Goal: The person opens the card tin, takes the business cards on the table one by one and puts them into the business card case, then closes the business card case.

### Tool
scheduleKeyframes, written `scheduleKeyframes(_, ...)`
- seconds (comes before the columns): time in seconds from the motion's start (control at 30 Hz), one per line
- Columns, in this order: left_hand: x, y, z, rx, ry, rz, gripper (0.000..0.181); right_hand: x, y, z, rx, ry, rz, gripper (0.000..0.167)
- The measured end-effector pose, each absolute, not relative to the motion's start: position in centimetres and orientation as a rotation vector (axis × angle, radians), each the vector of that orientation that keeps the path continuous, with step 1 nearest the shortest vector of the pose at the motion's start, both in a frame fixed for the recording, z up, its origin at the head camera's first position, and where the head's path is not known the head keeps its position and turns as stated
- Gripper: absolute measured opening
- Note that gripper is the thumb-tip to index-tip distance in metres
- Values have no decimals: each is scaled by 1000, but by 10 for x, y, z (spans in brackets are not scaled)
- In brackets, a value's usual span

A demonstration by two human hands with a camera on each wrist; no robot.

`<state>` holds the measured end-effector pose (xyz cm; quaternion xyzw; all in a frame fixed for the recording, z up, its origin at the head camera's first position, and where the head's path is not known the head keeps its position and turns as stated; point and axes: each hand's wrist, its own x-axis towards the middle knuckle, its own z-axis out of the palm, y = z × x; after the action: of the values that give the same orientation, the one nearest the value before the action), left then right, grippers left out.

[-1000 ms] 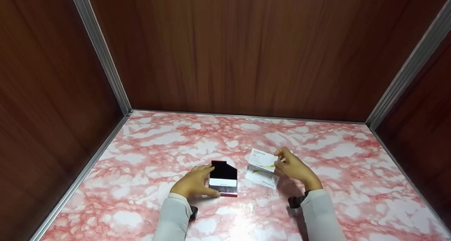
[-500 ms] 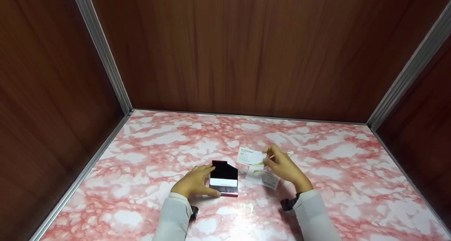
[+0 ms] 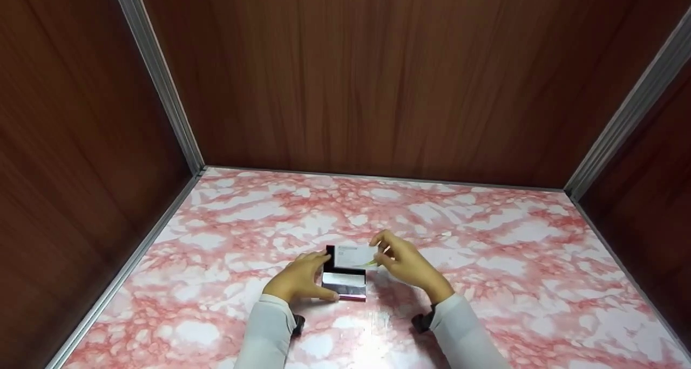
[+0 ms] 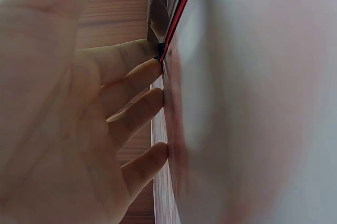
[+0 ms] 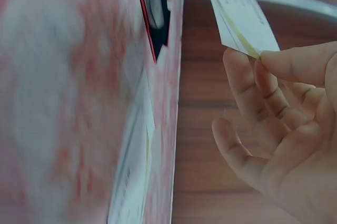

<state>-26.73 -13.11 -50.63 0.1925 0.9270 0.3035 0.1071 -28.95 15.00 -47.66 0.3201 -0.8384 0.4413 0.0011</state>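
Observation:
An opened card holder, black inside with a silver panel and a red edge, lies on the table. My left hand holds it at its left side, the thumb on the near edge and the fingertips at the far part. In the left wrist view the other fingers touch the tabletop. My right hand pinches a white business card with a yellow-green stripe between thumb and fingers, over the black part of the holder. The right wrist view shows this card raised and tilted, apart from the holder.
Another white card lies on the table right of the holder; in the head view my right hand hides it. The red-and-white marbled tabletop ends at brown wood-look panels with grey metal corner strips.
My right hand has carried the pinched card leftward, from above the other card to over the card holder. My left hand and the holder have stayed in place.

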Motion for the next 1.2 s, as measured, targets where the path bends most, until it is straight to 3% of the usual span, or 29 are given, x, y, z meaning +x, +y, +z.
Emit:
scheduleKeyframes(0.23, -268, -131, -507, 655, 2761, 950, 97, -283, 132, -485, 1052, -2660, 1331, 15)
scheduleKeyframes(0.4, -269, -130, -507, 613, 2759, 939, 105, -281, 126, -488, 1047, -2699, 1273, 14)
scheduleKeyframes(0.73, -268, -129, -505, 585, 2742, 931, 105, -282, 125, -493, 1083, -2752, 1136, 26)
scheduleKeyframes(1.2, -267, -130, -505, 607, 2750, 907, 108, -282, 127, -493, 1102, -2838, 1081, 26)
